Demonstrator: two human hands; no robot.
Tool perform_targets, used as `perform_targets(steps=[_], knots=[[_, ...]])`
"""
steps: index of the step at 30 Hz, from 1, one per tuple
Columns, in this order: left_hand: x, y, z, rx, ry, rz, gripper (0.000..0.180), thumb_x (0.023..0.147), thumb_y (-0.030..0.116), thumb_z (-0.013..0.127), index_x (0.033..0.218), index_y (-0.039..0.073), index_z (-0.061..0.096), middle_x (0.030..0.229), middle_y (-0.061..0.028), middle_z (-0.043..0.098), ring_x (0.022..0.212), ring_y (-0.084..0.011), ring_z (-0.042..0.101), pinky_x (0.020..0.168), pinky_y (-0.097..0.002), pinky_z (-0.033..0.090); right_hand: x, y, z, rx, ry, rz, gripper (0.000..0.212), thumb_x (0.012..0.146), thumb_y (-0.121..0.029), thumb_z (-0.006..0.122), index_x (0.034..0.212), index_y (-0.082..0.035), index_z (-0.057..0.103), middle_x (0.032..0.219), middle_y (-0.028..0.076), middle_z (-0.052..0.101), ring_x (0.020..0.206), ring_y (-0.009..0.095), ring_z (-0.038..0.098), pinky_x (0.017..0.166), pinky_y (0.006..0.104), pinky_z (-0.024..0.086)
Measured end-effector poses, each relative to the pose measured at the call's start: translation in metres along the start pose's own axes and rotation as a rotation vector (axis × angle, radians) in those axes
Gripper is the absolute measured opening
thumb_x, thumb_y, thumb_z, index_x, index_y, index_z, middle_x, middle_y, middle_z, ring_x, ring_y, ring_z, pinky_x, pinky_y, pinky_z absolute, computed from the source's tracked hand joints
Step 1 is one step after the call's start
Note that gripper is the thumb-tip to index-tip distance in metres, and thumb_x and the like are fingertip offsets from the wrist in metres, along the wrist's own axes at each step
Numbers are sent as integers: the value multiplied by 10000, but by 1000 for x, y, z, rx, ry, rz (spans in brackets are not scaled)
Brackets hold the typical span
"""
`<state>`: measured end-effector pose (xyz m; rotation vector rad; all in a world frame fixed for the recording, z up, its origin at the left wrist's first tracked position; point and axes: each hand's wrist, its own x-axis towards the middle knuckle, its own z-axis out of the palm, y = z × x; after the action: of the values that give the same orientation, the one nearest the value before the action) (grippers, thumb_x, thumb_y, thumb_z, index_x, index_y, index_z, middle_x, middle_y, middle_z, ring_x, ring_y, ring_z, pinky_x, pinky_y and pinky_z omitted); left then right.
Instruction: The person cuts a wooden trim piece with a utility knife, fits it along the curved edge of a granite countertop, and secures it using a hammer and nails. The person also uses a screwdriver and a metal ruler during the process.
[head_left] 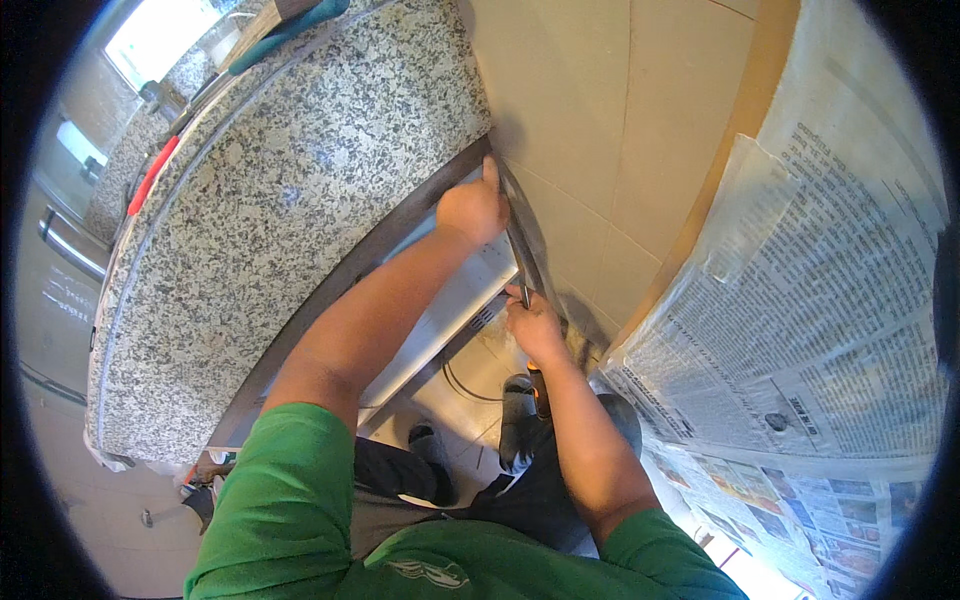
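My left hand (472, 212) reaches under the rim of a speckled granite countertop (310, 180). One finger stretches up against the dark strip (400, 215) below the stone; the other fingers are largely hidden. Beneath that hand is a white panel-like unit (440, 310) with dark slots near its corner. My right hand (537, 326) is at the corner of this unit, closed round a thin dark tool shaft (525, 295). A black and orange handle (539, 390) shows below the right wrist; whether it belongs to the same tool, I cannot tell.
Newspaper sheets under clear plastic (790, 290) cover a large surface on the right. A tiled wall (560, 90) stands beyond the counter. Tools with a red handle (153, 178) and a teal handle (285, 38) lie along the counter's far-left edge. A black cable (465, 390) loops near my feet.
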<state>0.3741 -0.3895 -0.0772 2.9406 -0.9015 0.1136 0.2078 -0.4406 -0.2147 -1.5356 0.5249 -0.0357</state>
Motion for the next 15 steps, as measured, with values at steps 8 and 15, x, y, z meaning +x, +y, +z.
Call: perform_targets(steps=[8,15], knots=[[6,18,-36,132,-140,-64,909,881,171,595,1614,-36,101,1077,-260,731,989,-384,734,873,-478,583,11,19,7,23,29,-70,356,996,-245,583,1287,-63,678,1236,234,696,1169,374,658,1009,415,497],[9,9,-38,142,-186,-21,899,880,161,621,1600,-56,129,1135,-240,725,1043,-369,725,900,-465,579,-7,-6,4,22,52,-65,358,1021,-264,602,1266,-12,672,785,41,649,703,141,597,687,298,482]])
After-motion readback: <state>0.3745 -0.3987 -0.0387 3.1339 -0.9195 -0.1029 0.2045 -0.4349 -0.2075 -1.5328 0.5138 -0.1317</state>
